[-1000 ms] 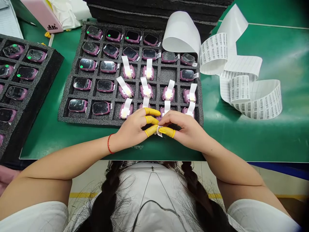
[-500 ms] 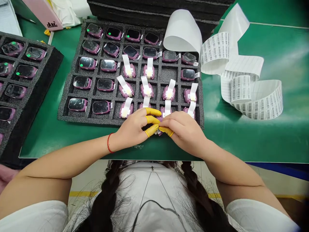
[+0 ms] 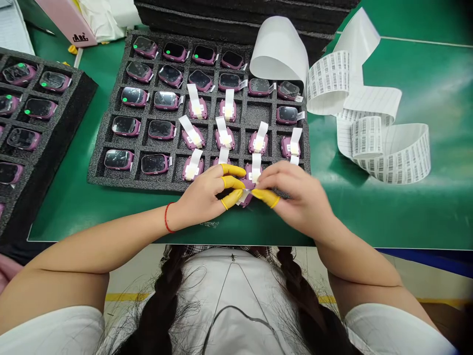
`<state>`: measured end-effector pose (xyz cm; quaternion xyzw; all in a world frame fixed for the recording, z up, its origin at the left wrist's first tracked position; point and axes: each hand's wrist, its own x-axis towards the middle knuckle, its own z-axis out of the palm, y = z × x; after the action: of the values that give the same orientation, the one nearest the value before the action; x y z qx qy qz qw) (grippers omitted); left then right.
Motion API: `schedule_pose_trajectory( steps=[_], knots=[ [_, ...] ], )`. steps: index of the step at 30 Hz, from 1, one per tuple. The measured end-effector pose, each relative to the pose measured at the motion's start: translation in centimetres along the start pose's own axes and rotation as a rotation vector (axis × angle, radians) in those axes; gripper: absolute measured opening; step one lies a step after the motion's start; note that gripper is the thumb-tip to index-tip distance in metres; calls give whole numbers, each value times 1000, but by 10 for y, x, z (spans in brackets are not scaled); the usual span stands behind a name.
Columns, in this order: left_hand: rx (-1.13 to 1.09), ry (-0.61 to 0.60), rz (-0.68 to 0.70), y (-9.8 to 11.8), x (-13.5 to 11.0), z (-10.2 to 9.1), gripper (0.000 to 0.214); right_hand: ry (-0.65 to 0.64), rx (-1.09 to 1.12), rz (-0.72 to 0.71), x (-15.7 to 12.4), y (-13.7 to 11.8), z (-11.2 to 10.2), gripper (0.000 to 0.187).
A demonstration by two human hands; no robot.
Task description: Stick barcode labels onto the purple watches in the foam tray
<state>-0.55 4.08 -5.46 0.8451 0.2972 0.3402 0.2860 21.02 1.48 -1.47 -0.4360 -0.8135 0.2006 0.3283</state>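
Observation:
My left hand (image 3: 207, 195), with yellow finger cots, pinches a small purple watch body (image 3: 247, 190) at the near edge of a black foam tray (image 3: 96, 167). My right hand (image 3: 295, 195), one yellow cot on the thumb, is closed against the same watch body, pressing a small white label on it. Both hands meet just in front of the tray's bottom row. The tray holds rows of purple watch bodies (image 3: 125, 126), several of them face down with white label strips (image 3: 225, 134) on them.
A second foam tray (image 3: 59, 128) of watch bodies lies at the left. Curled white barcode label backing (image 3: 373, 133) lies on the green mat (image 3: 369, 212) to the right. Stacked black foam trays (image 3: 236, 17) and a pink box (image 3: 68, 22) stand at the back.
My right hand has shifted slightly right and turned, its thumb now sliding over the watch body. My left hand has stayed put.

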Motion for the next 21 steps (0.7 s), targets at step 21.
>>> schedule_pose_trajectory(
  steps=[21],
  knots=[
    [139, -219, 294, -13, 5, -11, 28, 77, 646, 675, 16, 14, 1, 17]
  ],
)
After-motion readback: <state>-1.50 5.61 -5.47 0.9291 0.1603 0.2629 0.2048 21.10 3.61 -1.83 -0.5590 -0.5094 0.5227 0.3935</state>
